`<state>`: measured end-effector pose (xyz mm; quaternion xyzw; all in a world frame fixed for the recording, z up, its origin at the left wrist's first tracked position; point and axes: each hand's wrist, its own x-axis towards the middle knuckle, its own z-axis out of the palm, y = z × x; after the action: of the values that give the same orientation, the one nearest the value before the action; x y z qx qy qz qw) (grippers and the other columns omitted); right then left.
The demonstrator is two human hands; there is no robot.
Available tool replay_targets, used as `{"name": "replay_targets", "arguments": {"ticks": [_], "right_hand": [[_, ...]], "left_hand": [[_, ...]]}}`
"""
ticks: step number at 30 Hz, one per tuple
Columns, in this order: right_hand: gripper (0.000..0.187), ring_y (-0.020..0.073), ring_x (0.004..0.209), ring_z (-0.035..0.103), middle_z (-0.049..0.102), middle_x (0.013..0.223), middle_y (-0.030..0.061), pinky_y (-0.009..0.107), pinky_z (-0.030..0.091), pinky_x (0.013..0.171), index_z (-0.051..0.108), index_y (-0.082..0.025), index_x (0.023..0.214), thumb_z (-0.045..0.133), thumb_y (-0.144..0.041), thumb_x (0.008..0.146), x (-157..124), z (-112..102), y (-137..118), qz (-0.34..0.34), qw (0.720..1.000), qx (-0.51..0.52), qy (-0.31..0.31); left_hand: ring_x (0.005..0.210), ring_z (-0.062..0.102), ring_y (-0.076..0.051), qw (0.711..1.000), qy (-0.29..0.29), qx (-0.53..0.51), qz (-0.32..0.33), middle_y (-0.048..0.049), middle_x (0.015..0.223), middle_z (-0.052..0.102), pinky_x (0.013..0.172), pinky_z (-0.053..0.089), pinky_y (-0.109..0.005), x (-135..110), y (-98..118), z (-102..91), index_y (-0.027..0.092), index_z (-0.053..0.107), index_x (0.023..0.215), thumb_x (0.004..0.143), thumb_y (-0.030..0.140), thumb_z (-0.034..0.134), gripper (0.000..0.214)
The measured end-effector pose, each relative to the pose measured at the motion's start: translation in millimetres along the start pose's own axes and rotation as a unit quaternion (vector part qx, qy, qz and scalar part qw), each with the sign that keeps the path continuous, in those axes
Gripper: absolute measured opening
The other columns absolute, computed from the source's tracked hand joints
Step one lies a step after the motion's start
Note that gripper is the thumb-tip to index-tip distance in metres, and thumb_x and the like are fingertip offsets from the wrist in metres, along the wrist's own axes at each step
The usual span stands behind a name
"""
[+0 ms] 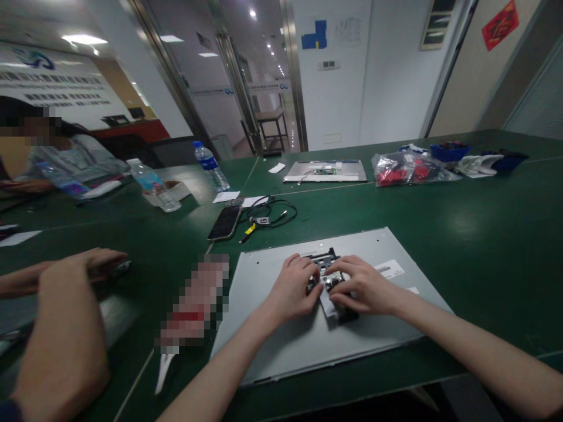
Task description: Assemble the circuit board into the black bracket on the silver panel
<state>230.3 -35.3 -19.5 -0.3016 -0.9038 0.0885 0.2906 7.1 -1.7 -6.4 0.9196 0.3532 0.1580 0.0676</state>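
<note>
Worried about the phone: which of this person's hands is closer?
Left. The left hand is below and right of the phone in the picture; the right hand is farther right.

The left hand [294,287] and right hand [360,287] are both bare, with slim, tapering fingers [345,266] and smooth, lightly rounded backs. Both wrists are bare too and narrow. The left forearm [233,363] and right forearm [475,351] are slender, smooth in outline and uncovered as far as they show, each widening gradually from the wrist towards the elbow. Nails and fine skin detail are too small and soft to make out. Any sleeves lie beyond the frame.
</note>
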Motion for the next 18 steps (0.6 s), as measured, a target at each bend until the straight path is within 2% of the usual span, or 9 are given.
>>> {"name": "replay_targets", "arguments": {"ticks": [4, 8, 12, 18], "right_hand": [[0.014, 0.0228, 0.100, 0.058, 0.068, 0.106, 0.0062, 0.042, 0.044, 0.091, 0.071, -0.021, 0.089, 0.059, -0.026, 0.094, -0.4, 2.5, 7.3, 0.063, 0.995, -0.032, 0.069], [0.010, 0.0226, 0.096, 0.059, 0.070, 0.100, 0.0064, 0.040, 0.043, 0.087, 0.068, -0.019, 0.094, 0.058, -0.021, 0.093, -1.2, 2.5, 17.6, 0.108, 0.988, -0.053, 0.097], [0.010, 0.0238, 0.096, 0.058, 0.070, 0.099, 0.0062, 0.040, 0.043, 0.086, 0.069, -0.019, 0.096, 0.062, -0.018, 0.090, -4.6, -2.7, 32.3, 0.138, 0.984, -0.096, 0.063], [0.007, 0.0250, 0.098, 0.059, 0.070, 0.098, 0.0058, 0.042, 0.044, 0.087, 0.073, -0.021, 0.089, 0.068, -0.016, 0.085, -10.6, -6.6, 49.4, 0.152, 0.979, -0.135, 0.003]], "left_hand": [[0.092, 0.057, -0.023, 1.000, -0.001, -0.003, 0.001, -0.0034, 0.089, 0.060, 0.105, 0.036, -0.051, -0.1, 0.4, -1.0, 0.021, 0.058, 0.086, 0.083, 0.026, 0.061, 0.006], [0.094, 0.057, -0.023, 1.000, -0.003, -0.009, 0.001, -0.0033, 0.091, 0.061, 0.106, 0.035, -0.052, 0.3, 0.1, -2.5, 0.021, 0.058, 0.087, 0.080, 0.025, 0.064, 0.010], [0.097, 0.057, -0.023, 1.000, 0.003, -0.013, 0.005, -0.0034, 0.094, 0.061, 0.108, 0.034, -0.052, 0.6, -0.8, -5.0, 0.021, 0.058, 0.090, 0.079, 0.026, 0.065, 0.013], [0.099, 0.057, -0.023, 1.000, 0.014, -0.014, 0.016, -0.0031, 0.096, 0.062, 0.109, 0.033, -0.052, 0.4, -1.9, -8.5, 0.022, 0.058, 0.088, 0.081, 0.024, 0.062, 0.009]]}}
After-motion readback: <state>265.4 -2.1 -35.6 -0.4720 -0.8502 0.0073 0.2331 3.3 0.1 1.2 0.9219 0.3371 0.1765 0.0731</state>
